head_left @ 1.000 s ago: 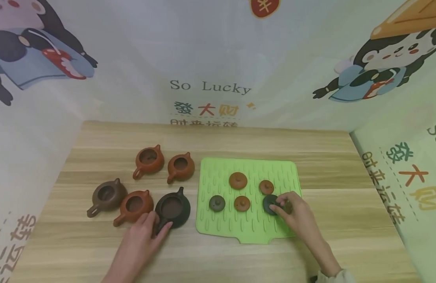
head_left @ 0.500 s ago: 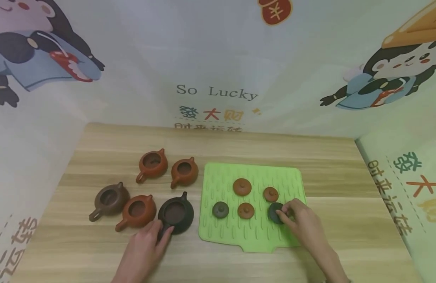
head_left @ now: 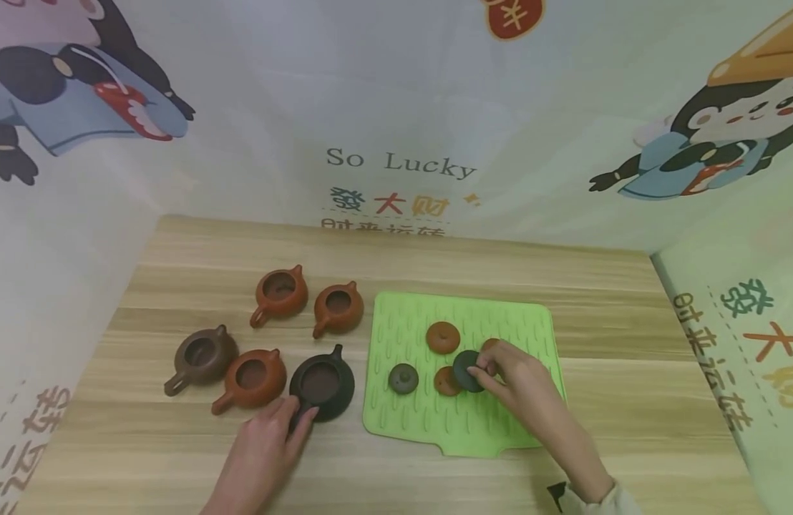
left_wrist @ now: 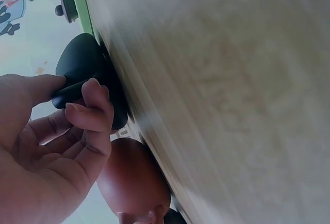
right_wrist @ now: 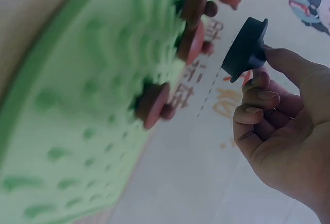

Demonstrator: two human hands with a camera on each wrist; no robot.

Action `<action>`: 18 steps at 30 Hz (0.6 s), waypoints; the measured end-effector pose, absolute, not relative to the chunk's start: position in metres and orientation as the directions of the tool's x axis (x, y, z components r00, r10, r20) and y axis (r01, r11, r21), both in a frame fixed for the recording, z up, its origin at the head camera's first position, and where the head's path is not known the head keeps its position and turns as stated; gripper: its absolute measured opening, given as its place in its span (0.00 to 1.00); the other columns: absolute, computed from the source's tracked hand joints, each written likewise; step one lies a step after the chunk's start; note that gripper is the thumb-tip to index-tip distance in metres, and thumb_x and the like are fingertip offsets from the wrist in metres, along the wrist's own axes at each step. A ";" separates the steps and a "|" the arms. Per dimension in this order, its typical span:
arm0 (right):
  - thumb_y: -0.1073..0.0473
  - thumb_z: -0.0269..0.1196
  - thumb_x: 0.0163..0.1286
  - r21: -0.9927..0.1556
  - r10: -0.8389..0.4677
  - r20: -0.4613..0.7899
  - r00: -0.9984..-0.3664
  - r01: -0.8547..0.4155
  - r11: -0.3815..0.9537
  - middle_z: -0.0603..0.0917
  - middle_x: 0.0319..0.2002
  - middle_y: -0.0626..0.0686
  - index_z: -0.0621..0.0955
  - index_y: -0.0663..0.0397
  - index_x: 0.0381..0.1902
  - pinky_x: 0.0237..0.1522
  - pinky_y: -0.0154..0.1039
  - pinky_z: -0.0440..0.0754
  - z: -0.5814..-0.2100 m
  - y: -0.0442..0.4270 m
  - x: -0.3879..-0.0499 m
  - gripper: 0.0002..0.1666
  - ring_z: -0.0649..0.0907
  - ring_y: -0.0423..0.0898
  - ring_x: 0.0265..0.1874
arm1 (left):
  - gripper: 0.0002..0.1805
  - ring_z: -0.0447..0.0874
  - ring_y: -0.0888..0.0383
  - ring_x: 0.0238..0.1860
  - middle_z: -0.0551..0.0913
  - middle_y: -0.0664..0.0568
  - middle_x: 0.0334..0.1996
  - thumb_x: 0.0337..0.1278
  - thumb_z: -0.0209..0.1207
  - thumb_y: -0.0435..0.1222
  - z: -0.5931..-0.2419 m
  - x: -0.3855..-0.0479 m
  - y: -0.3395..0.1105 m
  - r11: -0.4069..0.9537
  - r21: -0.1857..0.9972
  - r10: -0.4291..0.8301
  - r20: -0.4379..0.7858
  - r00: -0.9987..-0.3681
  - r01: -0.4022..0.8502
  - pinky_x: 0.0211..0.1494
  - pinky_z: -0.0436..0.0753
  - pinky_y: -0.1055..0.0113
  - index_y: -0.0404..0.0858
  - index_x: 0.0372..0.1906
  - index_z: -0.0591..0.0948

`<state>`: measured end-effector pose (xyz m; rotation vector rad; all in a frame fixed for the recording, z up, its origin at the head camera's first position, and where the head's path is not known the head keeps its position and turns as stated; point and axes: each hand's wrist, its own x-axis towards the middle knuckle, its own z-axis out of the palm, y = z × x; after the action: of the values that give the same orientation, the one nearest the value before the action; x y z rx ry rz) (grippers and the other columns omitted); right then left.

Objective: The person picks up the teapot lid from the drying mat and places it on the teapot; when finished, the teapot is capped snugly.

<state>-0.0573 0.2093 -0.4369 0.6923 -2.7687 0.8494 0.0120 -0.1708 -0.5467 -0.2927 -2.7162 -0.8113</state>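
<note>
None of the five teapots has a lid on it: one lid is in the air and four lie on the mat, so as far as the views show, no pot and lid are yet paired. The right hand (head_left: 525,379), right of the frame's centre, pinches a round black lid (head_left: 467,370) by its knob between thumb and fingers, the other fingers curled in; the right wrist view shows the lid tilted and clear of the mat. The left hand (head_left: 261,447), lower left of centre, grips with thumb and fingers the handle of a squat black teapot (head_left: 341,397), which stands upright on the pale wood-grained table (head_left: 628,322). Left of it and above sit a grey-brown teapot (head_left: 224,357) and three orange-red teapots (head_left: 268,393), all round-bellied, wide-mouthed, with short spouts. Their surfaces look like smooth, matte clay. The lime-green mat (head_left: 409,429), right of centre, is studded with small raised ridges and looks rubbery. On it rest a grey lid (head_left: 404,379) and three orange-brown lids (head_left: 443,337), low domes topped with round knobs; in the head view the black lid overlaps one and the right hand partly hides another.
</note>
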 end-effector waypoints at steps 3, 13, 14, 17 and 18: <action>0.66 0.79 0.66 -0.482 -0.402 0.276 -0.873 -0.488 0.728 0.81 0.30 0.45 0.86 0.57 0.34 0.31 0.31 0.81 -0.435 0.199 -0.062 0.09 0.78 0.34 0.29 | 0.17 0.64 0.70 0.22 0.72 0.63 0.23 0.74 0.70 0.42 -0.550 0.011 -0.171 0.820 0.508 0.106 0.320 -0.942 0.265 0.24 0.67 0.70 0.47 0.30 0.74; 0.65 0.79 0.67 -0.448 -0.454 0.267 -0.850 -0.526 0.723 0.81 0.29 0.48 0.86 0.58 0.34 0.31 0.31 0.82 -0.431 0.179 -0.069 0.09 0.82 0.40 0.28 | 0.18 0.64 0.70 0.22 0.71 0.64 0.23 0.73 0.71 0.41 -0.553 0.011 -0.171 0.828 0.502 0.101 0.307 -0.947 0.251 0.24 0.67 0.71 0.48 0.30 0.74; 0.65 0.79 0.67 -0.447 -0.455 0.265 -0.850 -0.527 0.723 0.81 0.29 0.48 0.86 0.58 0.34 0.31 0.31 0.82 -0.431 0.178 -0.069 0.09 0.82 0.40 0.28 | 0.18 0.65 0.70 0.22 0.71 0.64 0.23 0.73 0.71 0.41 -0.554 0.011 -0.172 0.831 0.499 0.101 0.301 -0.948 0.247 0.24 0.67 0.71 0.48 0.30 0.74; 0.65 0.79 0.68 -0.446 -0.459 0.268 -0.847 -0.532 0.720 0.82 0.29 0.48 0.86 0.58 0.34 0.30 0.31 0.81 -0.431 0.176 -0.070 0.09 0.81 0.39 0.27 | 0.18 0.65 0.70 0.22 0.71 0.64 0.23 0.73 0.71 0.42 -0.556 0.011 -0.173 0.830 0.500 0.104 0.300 -0.948 0.249 0.24 0.67 0.71 0.48 0.30 0.74; 0.65 0.79 0.68 -0.446 -0.461 0.272 -0.845 -0.535 0.717 0.82 0.29 0.48 0.86 0.58 0.34 0.30 0.30 0.80 -0.431 0.175 -0.071 0.09 0.81 0.39 0.27 | 0.18 0.64 0.70 0.22 0.71 0.64 0.23 0.74 0.71 0.42 -0.555 0.011 -0.173 0.826 0.505 0.103 0.301 -0.948 0.250 0.24 0.67 0.71 0.48 0.30 0.74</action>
<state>-0.0706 0.1754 -0.4308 0.8108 -2.7783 0.7877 0.0112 -0.1735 -0.5551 -0.2713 -2.7475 -0.8126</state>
